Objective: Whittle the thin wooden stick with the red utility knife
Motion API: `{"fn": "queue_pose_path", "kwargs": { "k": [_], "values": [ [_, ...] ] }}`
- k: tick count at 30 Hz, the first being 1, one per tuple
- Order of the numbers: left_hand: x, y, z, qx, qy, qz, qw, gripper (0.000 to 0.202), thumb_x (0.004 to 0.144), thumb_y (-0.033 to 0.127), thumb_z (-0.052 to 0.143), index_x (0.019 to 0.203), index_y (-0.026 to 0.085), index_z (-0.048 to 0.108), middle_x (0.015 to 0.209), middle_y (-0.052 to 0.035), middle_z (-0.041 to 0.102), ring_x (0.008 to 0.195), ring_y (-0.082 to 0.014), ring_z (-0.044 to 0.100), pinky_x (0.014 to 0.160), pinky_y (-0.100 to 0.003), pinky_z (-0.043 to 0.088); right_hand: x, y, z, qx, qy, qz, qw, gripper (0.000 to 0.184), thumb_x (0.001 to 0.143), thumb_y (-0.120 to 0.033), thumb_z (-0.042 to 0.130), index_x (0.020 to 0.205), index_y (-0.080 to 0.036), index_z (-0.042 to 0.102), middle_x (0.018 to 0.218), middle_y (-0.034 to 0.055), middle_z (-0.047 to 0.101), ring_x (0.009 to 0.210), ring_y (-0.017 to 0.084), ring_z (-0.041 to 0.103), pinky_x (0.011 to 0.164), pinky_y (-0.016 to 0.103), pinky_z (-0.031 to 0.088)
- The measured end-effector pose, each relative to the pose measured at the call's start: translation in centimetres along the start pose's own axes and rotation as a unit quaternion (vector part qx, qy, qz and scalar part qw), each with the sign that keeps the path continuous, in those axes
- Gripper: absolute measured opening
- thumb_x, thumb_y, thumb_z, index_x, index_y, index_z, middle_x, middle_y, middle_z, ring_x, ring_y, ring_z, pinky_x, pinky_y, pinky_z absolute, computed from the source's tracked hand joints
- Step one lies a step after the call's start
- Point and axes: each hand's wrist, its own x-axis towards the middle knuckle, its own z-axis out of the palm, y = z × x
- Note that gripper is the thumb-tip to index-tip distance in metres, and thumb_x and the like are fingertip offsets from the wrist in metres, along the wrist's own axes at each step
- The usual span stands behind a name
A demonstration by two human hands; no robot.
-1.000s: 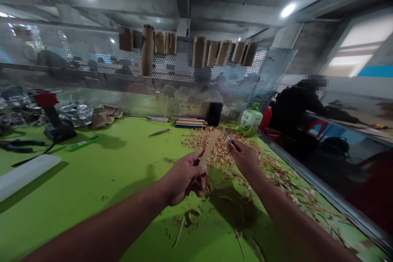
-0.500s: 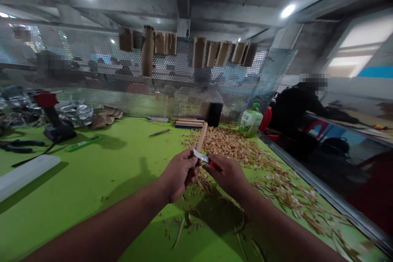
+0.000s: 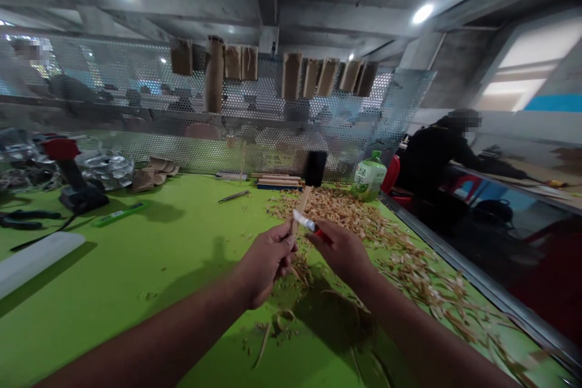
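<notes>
left hand (image 3: 266, 264) grips wooden stick (image 3: 301, 208), right hand (image 3: 341, 251) pinches red-handled knife (image 3: 323, 234), shavings (image 3: 336, 212) beyond on green table (image 3: 113, 267)

Past the right hand (image 3: 343, 253) there's a green-capped plastic bottle (image 3: 368, 177) and a black phone (image 3: 315, 168) standing up, plus a red-topped power tool (image 3: 75, 174) way left of the left hand (image 3: 264, 264).

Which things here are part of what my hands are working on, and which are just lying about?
In use: left hand, wooden stick, right hand, red-handled knife, wood shavings.
Lying about: plastic bottle, black phone, pliers, small carving tool.
</notes>
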Motion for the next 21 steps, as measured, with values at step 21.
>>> {"fn": "queue_pose_path", "kwargs": {
  "k": [21],
  "values": [
    [-0.5, 0.6, 0.7, -0.158, -0.1, -0.062, 0.98, 0.018, 0.089, 0.012, 0.049, 0.104, 0.015, 0.058, 0.081, -0.0011, 0.053, 0.05, -0.0043, 0.048, 0.043, -0.016, 0.037, 1.2, 3.4, 0.2, 0.105, 0.056, 0.144, 0.982, 0.038, 0.087, -0.054, 0.047, 0.072, -0.02, 0.055, 0.058, -0.0032, 0.046, 0.055, 0.012, 0.041, 0.051, 0.024, 0.027]
  ]
}}
